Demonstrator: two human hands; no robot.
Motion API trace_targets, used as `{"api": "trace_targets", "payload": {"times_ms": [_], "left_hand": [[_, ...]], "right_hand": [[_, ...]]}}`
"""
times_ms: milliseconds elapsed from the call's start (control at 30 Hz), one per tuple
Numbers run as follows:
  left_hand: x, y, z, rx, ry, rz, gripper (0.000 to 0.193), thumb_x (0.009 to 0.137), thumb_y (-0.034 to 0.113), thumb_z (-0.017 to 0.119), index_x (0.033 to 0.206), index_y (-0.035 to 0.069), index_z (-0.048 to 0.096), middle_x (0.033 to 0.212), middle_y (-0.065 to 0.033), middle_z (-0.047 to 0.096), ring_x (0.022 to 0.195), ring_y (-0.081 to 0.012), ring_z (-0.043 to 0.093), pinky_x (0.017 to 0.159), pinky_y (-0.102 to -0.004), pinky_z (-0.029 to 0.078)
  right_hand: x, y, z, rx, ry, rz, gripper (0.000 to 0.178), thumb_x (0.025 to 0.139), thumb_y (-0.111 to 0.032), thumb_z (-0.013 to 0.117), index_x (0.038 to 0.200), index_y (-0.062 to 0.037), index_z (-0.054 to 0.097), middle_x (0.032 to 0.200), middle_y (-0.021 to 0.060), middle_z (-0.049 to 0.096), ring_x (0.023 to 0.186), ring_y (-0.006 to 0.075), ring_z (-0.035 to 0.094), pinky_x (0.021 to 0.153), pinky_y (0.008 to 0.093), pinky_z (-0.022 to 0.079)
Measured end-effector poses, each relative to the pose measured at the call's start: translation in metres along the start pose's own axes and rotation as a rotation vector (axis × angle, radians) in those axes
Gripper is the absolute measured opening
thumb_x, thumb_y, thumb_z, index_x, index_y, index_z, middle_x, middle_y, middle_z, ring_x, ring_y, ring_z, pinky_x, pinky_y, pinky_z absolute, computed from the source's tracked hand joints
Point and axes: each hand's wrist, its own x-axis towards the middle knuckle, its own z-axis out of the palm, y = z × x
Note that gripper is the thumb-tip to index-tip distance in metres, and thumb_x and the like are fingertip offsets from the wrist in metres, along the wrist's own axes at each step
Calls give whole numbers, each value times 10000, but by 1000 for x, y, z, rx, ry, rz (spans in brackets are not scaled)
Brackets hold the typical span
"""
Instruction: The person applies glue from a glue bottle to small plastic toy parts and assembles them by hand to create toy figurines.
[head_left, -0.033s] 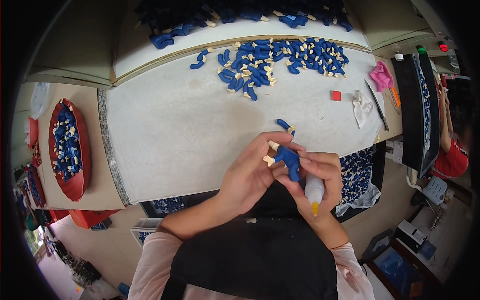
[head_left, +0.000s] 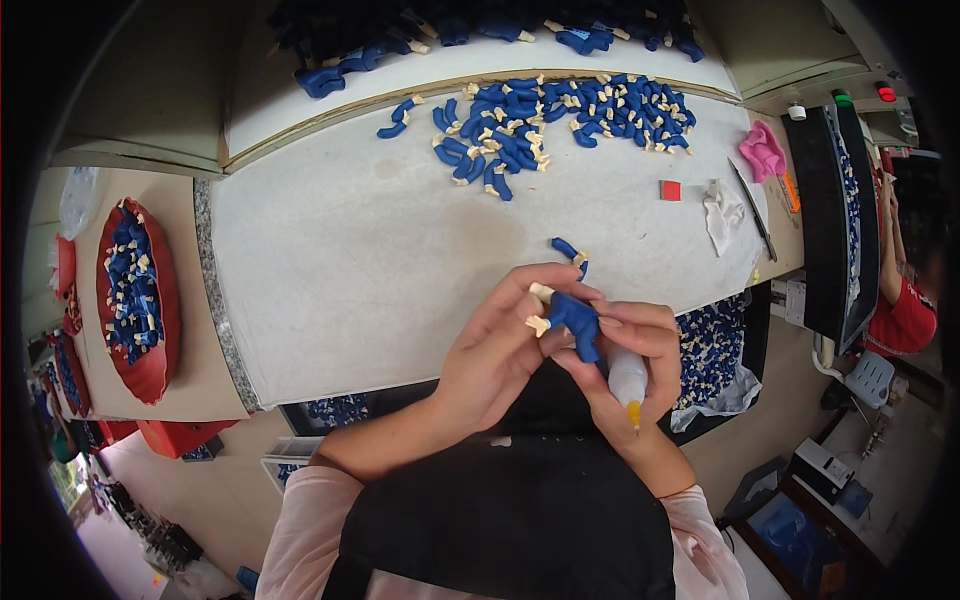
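Over the table's near edge, my left hand [head_left: 500,345] is closed around a small blue figurine body [head_left: 575,325] with cream ends. The fingers and thumb of my right hand [head_left: 645,345] press against the figurine's right side. That same hand also grips a white squeeze bottle [head_left: 627,378], whose yellow needle tip points down toward my apron. Just beyond my left fingertips, blue figurine arms [head_left: 568,247] with cream hands lie on the white tabletop [head_left: 340,270]. Parts of the figurine are hidden behind my fingers.
A pile of blue arm pieces [head_left: 510,130] lies along the table's far side. To the right are a red square [head_left: 670,190], crumpled tissue [head_left: 723,215], a thin dark tool [head_left: 752,210] and a pink piece [head_left: 762,153]. A red tray [head_left: 170,330] of parts stands left.
The bottle's yellow tip has swung slightly to the right. The figurine's cream ends have shifted a little in my fingers; both hands keep their hold.
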Motion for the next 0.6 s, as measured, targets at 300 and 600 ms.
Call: {"api": "trace_targets", "payload": {"times_ms": [300, 600], "left_hand": [[-31, 116, -37, 1618, 531, 589, 260, 804, 69, 541, 1064, 62, 529, 803, -15, 535, 720, -67, 478, 618, -202, 396], [-39, 147, -31, 2276, 719, 1075, 267, 799, 112, 555, 1061, 63, 560, 967, -100, 569, 860, -181, 526, 697, -263, 422]], "right_hand": [[12, 36, -21, -264, -95, 200, 396, 586, -60, 740, 936, -10, 562, 910, 107, 531, 634, 162, 535, 536, 254, 441], [25, 35, -1, -312, -187, 140, 310, 565, 25, 682, 854, -10, 576, 804, 87, 535, 646, 226, 567, 563, 283, 452]]}}
